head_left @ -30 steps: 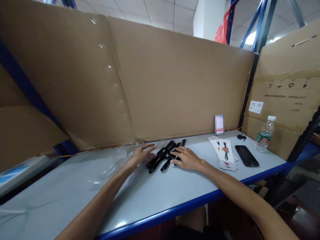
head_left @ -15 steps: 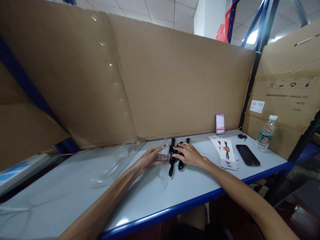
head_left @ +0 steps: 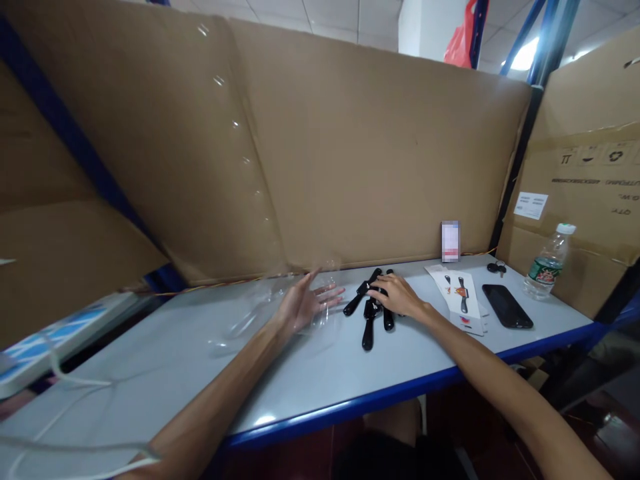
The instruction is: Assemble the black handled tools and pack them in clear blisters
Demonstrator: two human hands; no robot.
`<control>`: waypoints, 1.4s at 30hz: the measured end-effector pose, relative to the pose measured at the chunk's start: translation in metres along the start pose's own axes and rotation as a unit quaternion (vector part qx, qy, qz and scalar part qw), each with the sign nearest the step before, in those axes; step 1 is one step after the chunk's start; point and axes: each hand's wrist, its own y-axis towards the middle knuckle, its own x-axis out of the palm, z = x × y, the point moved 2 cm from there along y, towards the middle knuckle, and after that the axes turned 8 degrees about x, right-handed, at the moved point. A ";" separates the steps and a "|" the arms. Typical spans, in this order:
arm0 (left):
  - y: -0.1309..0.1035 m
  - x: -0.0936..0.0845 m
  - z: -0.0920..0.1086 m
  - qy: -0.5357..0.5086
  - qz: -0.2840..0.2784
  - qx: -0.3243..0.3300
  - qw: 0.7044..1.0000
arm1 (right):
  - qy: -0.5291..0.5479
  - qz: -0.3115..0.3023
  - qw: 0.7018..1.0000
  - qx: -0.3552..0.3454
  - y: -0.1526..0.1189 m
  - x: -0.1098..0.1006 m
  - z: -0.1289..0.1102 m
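Observation:
Several black two-handled tools that look like spokeshaves lie in a loose cluster on the grey tabletop. My right hand comes over them from the right. Its fingers are curled onto one of the tools, and the hand hides part of the cluster. To the left, my left hand is raised a little with its fingers stretched and spread. Clear plastic bags lie beside and behind it, partly overlapping its fingers. Whether the plastic touches the hand I cannot tell.
Printed cards lie right of the tools, near a black phone, keys and a water bottle. A lit phone leans on the cardboard wall. White cables lie at the left.
My left hand has opened wider and moved away from the tools. The black tools have shifted and fanned apart under my right hand. The camera view has turned slightly left.

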 end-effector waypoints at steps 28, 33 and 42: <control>0.008 -0.012 -0.003 -0.091 0.028 0.007 0.995 | -0.118 -0.026 0.967 0.223 0.005 -0.028 0.022; 0.008 -0.012 0.001 -0.098 0.031 0.028 0.994 | -0.157 -0.050 0.942 0.291 0.001 -0.031 0.029; 0.005 -0.005 0.002 -0.108 -0.027 0.055 0.992 | -0.129 -0.116 0.938 0.300 -0.002 -0.017 0.031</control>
